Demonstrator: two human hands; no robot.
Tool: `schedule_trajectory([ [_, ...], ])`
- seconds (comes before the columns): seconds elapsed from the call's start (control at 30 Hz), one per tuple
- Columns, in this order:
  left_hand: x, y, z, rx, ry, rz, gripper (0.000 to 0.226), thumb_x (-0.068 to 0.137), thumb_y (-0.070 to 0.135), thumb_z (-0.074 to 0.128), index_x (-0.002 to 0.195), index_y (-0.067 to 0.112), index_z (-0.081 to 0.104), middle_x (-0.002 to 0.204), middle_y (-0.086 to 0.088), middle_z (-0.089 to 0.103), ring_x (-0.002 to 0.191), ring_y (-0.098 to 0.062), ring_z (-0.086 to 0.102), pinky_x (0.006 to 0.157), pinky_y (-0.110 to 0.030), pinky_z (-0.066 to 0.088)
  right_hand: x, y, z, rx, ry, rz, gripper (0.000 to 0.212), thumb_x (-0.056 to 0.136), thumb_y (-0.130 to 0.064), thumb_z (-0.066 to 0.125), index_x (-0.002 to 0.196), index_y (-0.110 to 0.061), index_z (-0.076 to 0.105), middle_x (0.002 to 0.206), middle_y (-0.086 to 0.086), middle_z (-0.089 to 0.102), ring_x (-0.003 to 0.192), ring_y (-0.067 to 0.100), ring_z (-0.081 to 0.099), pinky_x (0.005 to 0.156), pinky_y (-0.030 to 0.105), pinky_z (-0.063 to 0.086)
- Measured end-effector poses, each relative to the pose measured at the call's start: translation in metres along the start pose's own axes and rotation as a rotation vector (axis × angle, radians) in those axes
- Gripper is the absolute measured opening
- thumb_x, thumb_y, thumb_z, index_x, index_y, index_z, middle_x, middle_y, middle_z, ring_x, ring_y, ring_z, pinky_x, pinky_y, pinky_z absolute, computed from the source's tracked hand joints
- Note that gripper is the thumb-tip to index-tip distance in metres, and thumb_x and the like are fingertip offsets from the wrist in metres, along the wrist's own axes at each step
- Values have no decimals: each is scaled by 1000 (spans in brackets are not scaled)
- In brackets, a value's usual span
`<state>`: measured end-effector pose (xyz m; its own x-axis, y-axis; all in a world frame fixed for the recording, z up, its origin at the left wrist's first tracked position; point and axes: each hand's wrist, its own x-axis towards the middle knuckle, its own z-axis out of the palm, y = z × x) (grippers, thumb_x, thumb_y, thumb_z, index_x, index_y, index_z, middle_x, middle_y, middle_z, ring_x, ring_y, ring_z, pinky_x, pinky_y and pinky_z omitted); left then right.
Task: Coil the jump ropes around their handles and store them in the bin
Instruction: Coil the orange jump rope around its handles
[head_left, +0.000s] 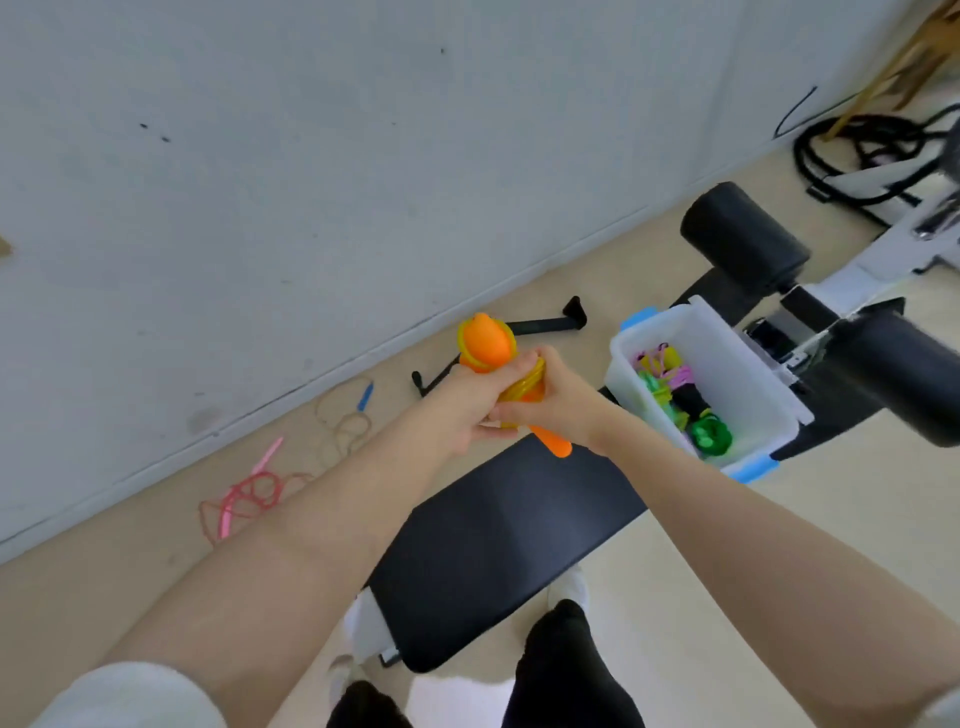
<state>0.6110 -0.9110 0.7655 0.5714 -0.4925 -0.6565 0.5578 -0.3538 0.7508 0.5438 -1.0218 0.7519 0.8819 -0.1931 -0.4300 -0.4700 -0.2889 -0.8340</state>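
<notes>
We've got both hands clenched on the orange jump rope (488, 345), left hand (470, 402) and right hand (558, 402) w/ handles running lower-right to upper-left, and the bin (748, 364) sits just right on the worktop (498, 545), nearer the right hand.

No legible text, label, brand, number or sign is found anywhere in this view. The white plastic bin with blue latches (748, 364) shows plain walls. The black padded bench (498, 530) shows no lettering on its upholstery. The orange plastic jump-rope handles wound with yellow cord (488, 345) carry no visible print. The pale grey wall (311, 156) bears only dark scuffs and specks, none forming characters. The white metal frame of the exercise machine (883, 254) is blurred at the picture's edge; any marking there cannot be read.
</notes>
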Motion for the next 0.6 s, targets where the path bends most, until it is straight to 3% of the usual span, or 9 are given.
schedule_trajectory([
  [0.17,60,13,113,46,-106,-35,40,91,47,52,122,22,55,107,0,65,103,-18,61,99,-35,42,11,73,-110,22,175,109,64,58,-51,76,105,-17,47,96,4,66,89,18,65,81,41,55],
  [0.27,96,11,165,187,-86,-5,45,95,39,47,131,13,50,129,-7,56,116,-19,52,92,-31,39,20,123,-154,32,332,196,55,70,-47,73,106,-15,46,92,-3,61,85,12,61,68,25,48],
  [0.33,119,6,188,302,-42,49,45,95,31,49,134,8,44,129,-4,52,116,-15,48,90,-26,36,30,157,-174,28,442,254,54,72,-44,73,107,-15,43,91,-5,56,84,15,58,62,23,41],
  [0.47,163,-20,204,408,-16,41,34,96,22,48,128,12,49,118,-2,54,102,-9,48,87,-21,36,66,220,-190,-80,521,263,68,72,-41,74,123,-12,40,118,6,49,105,25,53,82,34,44],
  [0.6,201,-60,198,485,20,11,25,96,27,48,120,23,54,115,8,56,111,-12,54,100,-34,43,103,269,-187,-211,456,260,76,78,-43,69,134,-7,31,130,14,45,116,35,46,96,50,42],
])
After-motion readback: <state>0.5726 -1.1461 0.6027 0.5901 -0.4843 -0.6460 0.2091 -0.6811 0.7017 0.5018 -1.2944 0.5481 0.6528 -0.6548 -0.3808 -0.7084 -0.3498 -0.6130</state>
